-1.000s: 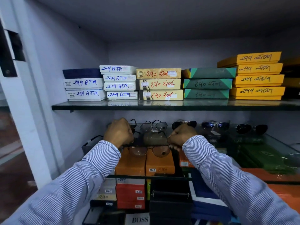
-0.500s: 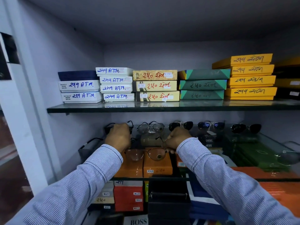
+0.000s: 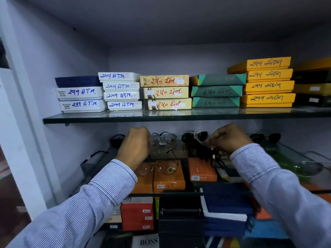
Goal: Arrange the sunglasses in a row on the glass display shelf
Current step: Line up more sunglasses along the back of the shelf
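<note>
Sunglasses stand in a row at the back of the glass display shelf (image 3: 290,158). My left hand (image 3: 134,145) is a closed fist over the right half of the leftmost dark pair (image 3: 116,140). To its right stand a clear-lens aviator pair (image 3: 163,138) and a dark pair (image 3: 194,136). My right hand (image 3: 227,138) has its fingers pinched together and covers the pair to the right of those. Another dark pair (image 3: 265,137) stands at the right end. The glass mirrors the aviator pair nearer me.
An upper glass shelf (image 3: 125,119) close above my hands carries stacks of labelled boxes (image 3: 164,92). Orange boxes (image 3: 168,181) show through the display shelf, with red boxes (image 3: 137,215) and a black case (image 3: 180,215) lower down. A white wall (image 3: 23,140) closes the left side.
My right hand has moved right, from beside the aviator pair to the blue-lens pair, which it now hides. My left hand stays by the leftmost pair. The camera has shifted slightly.
</note>
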Motion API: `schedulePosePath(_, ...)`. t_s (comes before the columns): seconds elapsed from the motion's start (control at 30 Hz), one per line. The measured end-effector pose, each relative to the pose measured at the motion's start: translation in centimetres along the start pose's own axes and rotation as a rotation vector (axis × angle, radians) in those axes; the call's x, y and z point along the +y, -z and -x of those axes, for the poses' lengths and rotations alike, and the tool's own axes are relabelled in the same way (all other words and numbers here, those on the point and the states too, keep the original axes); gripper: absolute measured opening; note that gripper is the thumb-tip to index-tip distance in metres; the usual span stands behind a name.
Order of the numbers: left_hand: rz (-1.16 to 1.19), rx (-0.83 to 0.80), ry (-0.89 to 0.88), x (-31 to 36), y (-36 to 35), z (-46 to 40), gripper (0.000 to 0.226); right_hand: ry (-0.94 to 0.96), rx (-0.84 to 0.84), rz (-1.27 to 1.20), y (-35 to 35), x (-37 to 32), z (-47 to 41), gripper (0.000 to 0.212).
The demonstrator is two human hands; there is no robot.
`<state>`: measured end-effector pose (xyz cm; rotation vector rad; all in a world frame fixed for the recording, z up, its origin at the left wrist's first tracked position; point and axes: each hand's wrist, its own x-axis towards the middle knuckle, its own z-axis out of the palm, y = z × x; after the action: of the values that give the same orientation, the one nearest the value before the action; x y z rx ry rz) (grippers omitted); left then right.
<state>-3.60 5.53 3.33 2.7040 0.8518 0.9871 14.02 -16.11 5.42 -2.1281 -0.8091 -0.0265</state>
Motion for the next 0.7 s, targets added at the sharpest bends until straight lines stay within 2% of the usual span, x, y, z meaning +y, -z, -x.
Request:
schedulePosePath(0.1,0.173,-0.026,-0.108,3.8,-0.5,0.8,0.005,0.004,0.073,0.168,1.6,2.2,-0.4,0.007)
schedulePosePath(0.2,0.292,-0.081,-0.125,6.9,-2.5,0.9,0.003,-0.03,0.012,0.267,1.1,4.3,-0.8,0.019)
schedulePosePath(0.3,0.302,-0.16,-0.135,9.3,-4.7,1.0,0.01,-0.103,-0.039,0.285,-0.6,5.1,-0.8,0.021)
schedulePosePath(0.37,0.302,-0.197,-0.131,10.4,-5.9,1.0,0.014,-0.137,-0.009,0.303,-1.9,5.2,-0.8,0.038)
schedulePosePath(0.5,0.288,-0.208,-0.109,11.1,-6.9,0.7,0.017,-0.128,0.011,0.375,-3.6,4.3,-0.4,0.056)
schedulePosePath(0.63,0.31,-0.231,-0.101,11.4,-7.2,0.4,0.022,-0.141,0.019,0.371,-3.7,4.0,-0.4,0.052)
schedulePosePath(0.7,0.326,-0.3,-0.097,11.4,-7.6,0.3,0.03,-0.128,0.022,0.353,-3.5,4.1,-0.1,0.047)
